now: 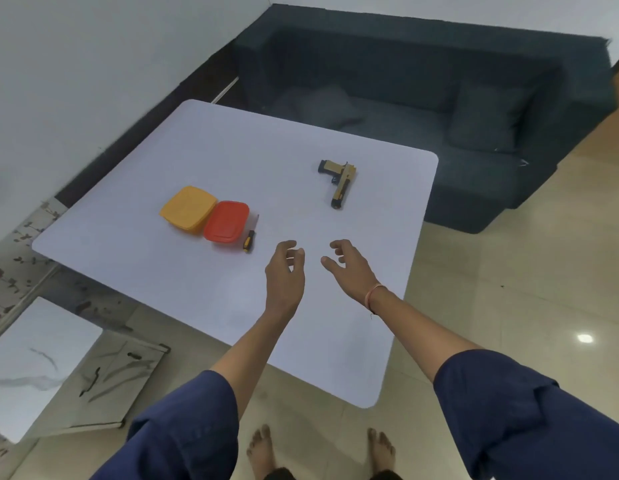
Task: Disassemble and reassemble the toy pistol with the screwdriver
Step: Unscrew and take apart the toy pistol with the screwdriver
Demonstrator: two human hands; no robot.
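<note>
A tan and black toy pistol [341,180] lies flat on the white table [197,161], toward its far right side. A small screwdriver [249,237] with a black and yellow handle lies just right of the red box. My left hand [285,271] hovers over the table's near middle, fingers loosely curled, holding nothing. Beside it, my right hand [349,265] hovers the same way, empty, with an orange thread round its wrist. Both hands are well short of the pistol and the screwdriver.
A yellow box [187,207] and a red box [226,221], both lidded, sit side by side left of the screwdriver. A dark sofa [439,109] stands behind the table. Tiled floor and my bare feet [321,452] lie below the near edge.
</note>
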